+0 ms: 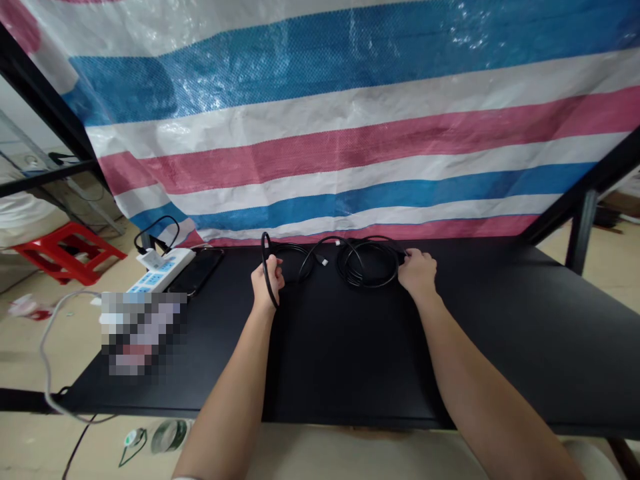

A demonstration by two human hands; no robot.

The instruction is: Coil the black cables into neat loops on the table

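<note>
A long black cable point(367, 285) lies in loops near the back of the black table. My left hand point(267, 280) is closed on part of it, and one loop rises over the back of that hand. Smaller loops spread to the right of my left hand, where a USB plug point(324, 262) rests on the tabletop. A pale plug end point(337, 243) shows at the back, between the two groups of loops. My right hand point(419, 270) pinches the cable at the right edge of the rounder coil. Whether this is one cable or two, I cannot tell.
On the left stand a white power strip point(163, 272) with a charger, and a black phone point(200, 270). A blurred patch point(145, 333) covers things in front of them. Behind the black table point(350, 360) hangs a striped sheet point(340, 147). A red stool point(70, 253) is beyond.
</note>
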